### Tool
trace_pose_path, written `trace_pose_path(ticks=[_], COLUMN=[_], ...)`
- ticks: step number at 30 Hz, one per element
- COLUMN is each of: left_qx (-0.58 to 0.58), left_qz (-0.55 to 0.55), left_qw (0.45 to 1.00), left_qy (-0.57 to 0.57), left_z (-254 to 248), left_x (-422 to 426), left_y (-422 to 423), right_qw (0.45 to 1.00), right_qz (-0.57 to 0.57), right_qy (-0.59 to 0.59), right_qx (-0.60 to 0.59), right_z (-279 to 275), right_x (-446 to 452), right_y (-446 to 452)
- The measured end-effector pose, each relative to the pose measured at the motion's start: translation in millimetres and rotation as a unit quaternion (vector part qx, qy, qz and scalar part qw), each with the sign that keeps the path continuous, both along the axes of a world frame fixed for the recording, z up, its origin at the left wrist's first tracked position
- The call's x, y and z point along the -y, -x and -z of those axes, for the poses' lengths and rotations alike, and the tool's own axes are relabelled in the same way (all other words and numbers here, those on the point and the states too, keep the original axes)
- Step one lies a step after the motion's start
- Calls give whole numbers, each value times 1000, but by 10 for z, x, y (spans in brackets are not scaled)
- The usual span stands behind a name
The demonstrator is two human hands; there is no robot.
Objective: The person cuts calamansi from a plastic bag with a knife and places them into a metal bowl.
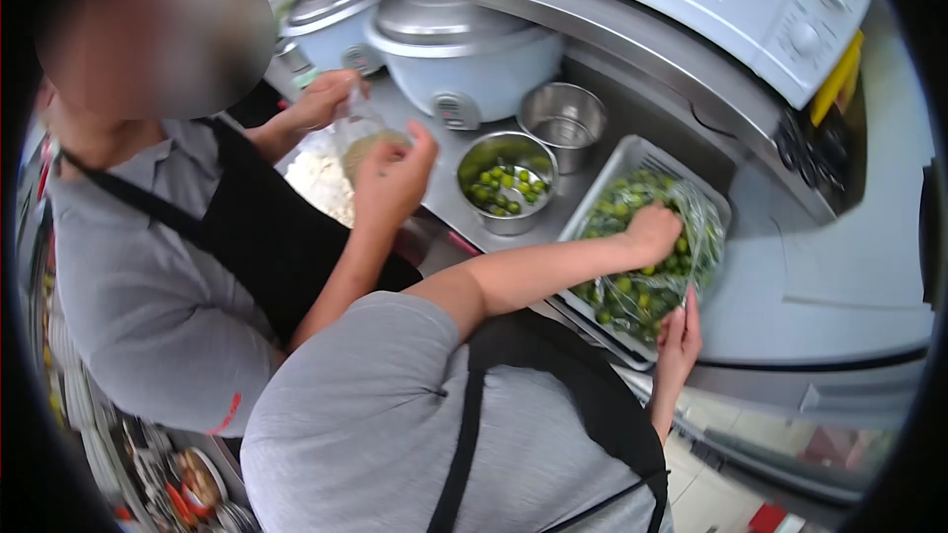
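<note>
Left hand (656, 235) stuck right in among small green fruit (624, 284), fingers buried, couldn't tell if gripping. Right hand (677, 332) pinched edge of clear bag (703, 237). Fruit sat under both hands, bagged in grey tray (640, 152).

Cookers (464, 74): side by side on the counter (439, 173), at left.
Near pot (507, 226): right of the cookers, fruits (509, 186) in it.
Far pot (563, 123): just behind the near pot.
Tray (632, 148): right of both pots.
Bag (705, 237): in the tray, more fruits inside.
Shelf (632, 57): behind the tray, microwave (750, 15) on it.
</note>
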State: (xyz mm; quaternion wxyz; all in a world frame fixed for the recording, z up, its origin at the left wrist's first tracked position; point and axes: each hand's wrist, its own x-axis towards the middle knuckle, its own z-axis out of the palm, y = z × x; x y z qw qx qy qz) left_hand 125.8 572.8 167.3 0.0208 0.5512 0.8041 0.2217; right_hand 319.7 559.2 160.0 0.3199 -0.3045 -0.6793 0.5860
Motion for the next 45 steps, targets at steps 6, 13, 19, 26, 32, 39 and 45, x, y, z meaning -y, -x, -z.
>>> trace_pose_path(ticks=[6,13,19,26,32,39,45], left_qx=[240,516,628,646,657,700,700], left_qz=[37,35,56,80,78,77,100], left_qw=[953,837,736,720,717,669,662], left_qy=[-181,-182,-245,-239,-220,-239,-248], left_z=[-290,-418,-327,-224,-257,-237,-270], left_x=[383,955,1093,908,877,847,809], left_y=[241,319,363,239,177,135,145], right_qw=[998,997,996,998,999,992,988], right_qz=[16,-45,-85,-66,-30,-20,9], right_qy=[50,60,36,10,-20,-121,-150], right_qx=[-23,-29,-2,21,25,20,42], right_z=[6,31,-105,-225,-199,-175,-250], right_x=[-8,-12,96,200,202,310,380], right_y=[32,114,190,141,26,92,124])
